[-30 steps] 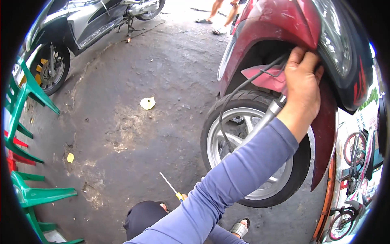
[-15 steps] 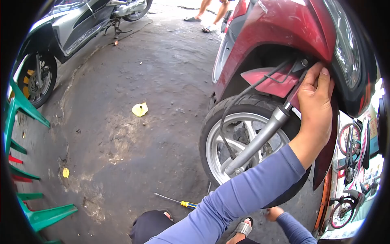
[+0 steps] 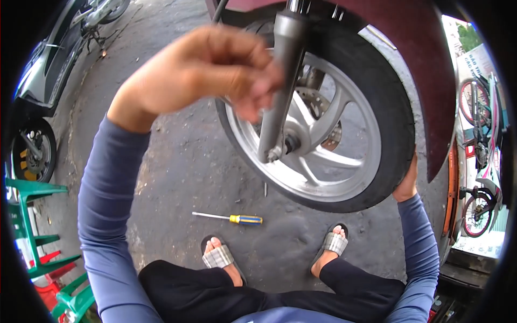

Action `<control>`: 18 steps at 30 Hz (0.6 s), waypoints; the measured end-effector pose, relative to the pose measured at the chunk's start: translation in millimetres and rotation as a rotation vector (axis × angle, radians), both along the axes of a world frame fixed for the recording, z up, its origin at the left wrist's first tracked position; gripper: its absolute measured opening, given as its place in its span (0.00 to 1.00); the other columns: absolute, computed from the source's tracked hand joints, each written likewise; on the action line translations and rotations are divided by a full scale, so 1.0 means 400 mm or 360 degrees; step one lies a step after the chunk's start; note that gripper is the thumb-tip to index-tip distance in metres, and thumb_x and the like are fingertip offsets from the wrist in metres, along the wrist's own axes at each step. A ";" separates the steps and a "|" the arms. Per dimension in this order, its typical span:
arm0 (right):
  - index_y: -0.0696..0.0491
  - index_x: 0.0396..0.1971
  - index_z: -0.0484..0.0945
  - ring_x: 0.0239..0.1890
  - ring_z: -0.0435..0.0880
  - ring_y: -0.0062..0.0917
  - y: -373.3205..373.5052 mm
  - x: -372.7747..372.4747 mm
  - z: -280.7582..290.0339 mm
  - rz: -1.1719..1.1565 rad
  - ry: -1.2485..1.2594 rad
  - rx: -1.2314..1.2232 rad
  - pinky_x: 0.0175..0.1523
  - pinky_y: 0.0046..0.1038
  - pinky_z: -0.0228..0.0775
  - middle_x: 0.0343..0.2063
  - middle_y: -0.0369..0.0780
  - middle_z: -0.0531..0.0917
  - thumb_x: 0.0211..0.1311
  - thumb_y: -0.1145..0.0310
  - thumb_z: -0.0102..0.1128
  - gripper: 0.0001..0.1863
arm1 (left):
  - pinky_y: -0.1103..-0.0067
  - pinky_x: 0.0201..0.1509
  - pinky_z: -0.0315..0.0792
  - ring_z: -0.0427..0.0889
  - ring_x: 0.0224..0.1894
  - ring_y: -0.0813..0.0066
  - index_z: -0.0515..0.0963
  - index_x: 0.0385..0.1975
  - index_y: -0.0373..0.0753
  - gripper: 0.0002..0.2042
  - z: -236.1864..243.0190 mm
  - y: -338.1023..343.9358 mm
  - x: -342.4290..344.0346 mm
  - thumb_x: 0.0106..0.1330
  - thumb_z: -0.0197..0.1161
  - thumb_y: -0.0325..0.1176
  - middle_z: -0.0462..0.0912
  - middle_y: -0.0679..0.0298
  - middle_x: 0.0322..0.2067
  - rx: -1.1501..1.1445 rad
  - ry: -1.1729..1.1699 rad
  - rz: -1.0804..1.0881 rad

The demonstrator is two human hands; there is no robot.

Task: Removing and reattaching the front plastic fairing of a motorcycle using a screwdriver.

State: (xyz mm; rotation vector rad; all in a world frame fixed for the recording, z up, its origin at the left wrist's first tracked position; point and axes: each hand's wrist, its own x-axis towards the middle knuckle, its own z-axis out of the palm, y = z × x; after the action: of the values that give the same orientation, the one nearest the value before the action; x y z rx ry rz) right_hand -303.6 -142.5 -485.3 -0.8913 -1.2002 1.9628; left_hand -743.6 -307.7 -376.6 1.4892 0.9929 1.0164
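Note:
A scooter's front wheel (image 3: 366,141), with silver spokes and a black tyre, fills the upper middle. Its grey fork leg (image 3: 281,91) runs down to the axle. My left hand (image 3: 210,75) is raised at the left of this leg, fingers bent and overlapping it in the view. Motion smears the fingertips, so whether they touch it or hold anything cannot be made out. Low on the tyre's right side, my right hand (image 3: 407,183) grips the edge, most of its fingers hidden behind the rubber. The dark red front fender (image 3: 425,70) hangs above and right.
A yellow-and-blue screwdriver (image 3: 245,219) lies on the dark ground just ahead of my sandalled feet. Green plastic chairs (image 3: 35,207) and a parked scooter (image 3: 51,81) stand at the left. Bicycles (image 3: 476,161) show at the far right.
My left hand has come down and left from under the red front body. The view has shifted toward the wheel. My right hand, low before, now shows at the tyre's right side.

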 end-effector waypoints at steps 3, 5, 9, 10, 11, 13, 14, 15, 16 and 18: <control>0.49 0.69 0.57 0.62 0.71 0.28 0.014 0.045 -0.008 -0.0138 -0.0022 0.0067 0.66 0.31 0.61 0.63 0.37 0.69 0.74 0.45 0.35 0.32 | 0.78 0.39 0.81 0.85 0.33 0.74 0.77 0.41 0.29 0.08 -0.249 -0.191 -0.028 0.65 0.61 0.25 0.84 0.61 0.31 -0.0734 0.0422 0.0050; 0.50 0.68 0.59 0.61 0.71 0.29 0.026 0.055 -0.031 -0.0098 0.0063 0.0007 0.66 0.33 0.61 0.62 0.37 0.70 0.73 0.44 0.35 0.32 | 0.76 0.37 0.78 0.85 0.32 0.72 0.77 0.40 0.33 0.10 -0.473 -0.337 -0.025 0.60 0.63 0.26 0.85 0.58 0.27 -0.0890 0.1079 0.0159; 0.61 0.61 0.65 0.59 0.73 0.39 0.003 -0.008 -0.064 0.0658 0.0053 0.0062 0.66 0.37 0.62 0.58 0.52 0.73 0.66 0.39 0.41 0.40 | 0.69 0.34 0.76 0.83 0.30 0.55 0.76 0.41 0.36 0.12 -0.781 -0.517 0.123 0.58 0.64 0.30 0.82 0.54 0.25 -0.0692 0.1099 0.0500; 0.62 0.60 0.67 0.60 0.72 0.41 0.014 0.006 -0.073 0.0509 -0.0426 0.0070 0.67 0.39 0.59 0.56 0.51 0.74 0.59 0.39 0.50 0.42 | 0.68 0.33 0.75 0.83 0.30 0.55 0.76 0.41 0.37 0.13 -0.811 -0.510 0.166 0.58 0.65 0.32 0.81 0.55 0.26 -0.0533 0.1207 0.0573; 0.62 0.60 0.67 0.60 0.72 0.41 0.030 0.064 -0.084 0.0501 -0.0473 0.0071 0.67 0.39 0.59 0.56 0.51 0.74 0.59 0.39 0.50 0.42 | 0.66 0.32 0.75 0.82 0.30 0.54 0.75 0.41 0.38 0.14 -0.828 -0.494 0.213 0.58 0.66 0.35 0.81 0.55 0.26 -0.0365 0.1294 0.0652; 0.60 0.60 0.67 0.61 0.71 0.41 0.053 0.173 -0.117 0.0886 -0.0990 0.0397 0.68 0.40 0.58 0.57 0.51 0.73 0.57 0.40 0.52 0.41 | 0.65 0.32 0.75 0.82 0.31 0.54 0.74 0.39 0.38 0.15 -0.842 -0.454 0.280 0.58 0.66 0.38 0.80 0.55 0.26 -0.0410 0.1394 0.0601; 0.60 0.60 0.67 0.62 0.70 0.42 0.061 0.224 -0.129 0.1079 -0.1242 0.0578 0.68 0.40 0.57 0.58 0.51 0.73 0.57 0.41 0.54 0.41 | 0.64 0.32 0.75 0.82 0.32 0.55 0.73 0.38 0.38 0.16 -0.848 -0.424 0.300 0.59 0.66 0.41 0.79 0.55 0.27 -0.0444 0.1527 0.0570; 0.59 0.60 0.68 0.62 0.69 0.42 0.052 0.224 -0.164 0.1274 -0.1468 0.0758 0.68 0.40 0.57 0.58 0.51 0.73 0.56 0.41 0.55 0.41 | 0.65 0.32 0.77 0.83 0.31 0.56 0.71 0.35 0.38 0.16 -0.876 -0.417 0.322 0.60 0.64 0.43 0.78 0.55 0.28 -0.0383 0.1565 0.0530; 0.59 0.60 0.68 0.63 0.69 0.42 0.020 0.196 -0.214 0.1468 -0.1675 0.0935 0.68 0.40 0.56 0.59 0.51 0.72 0.55 0.42 0.56 0.41 | 0.65 0.32 0.77 0.83 0.31 0.56 0.71 0.35 0.38 0.14 -0.898 -0.417 0.335 0.61 0.63 0.41 0.78 0.55 0.29 -0.0339 0.1632 0.0517; 0.58 0.61 0.68 0.64 0.67 0.43 -0.082 0.135 -0.286 0.1830 -0.2091 0.1328 0.69 0.40 0.55 0.59 0.51 0.72 0.54 0.43 0.58 0.41 | 0.66 0.31 0.78 0.84 0.30 0.56 0.71 0.35 0.37 0.10 -0.936 -0.432 0.326 0.62 0.60 0.36 0.78 0.54 0.31 -0.0288 0.1701 0.0388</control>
State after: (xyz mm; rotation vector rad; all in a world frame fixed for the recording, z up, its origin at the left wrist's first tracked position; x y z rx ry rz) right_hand -249.6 -175.5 -599.7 -1.0809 -3.5032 0.9332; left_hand -613.4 -480.5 -750.8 1.7841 1.9804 0.1900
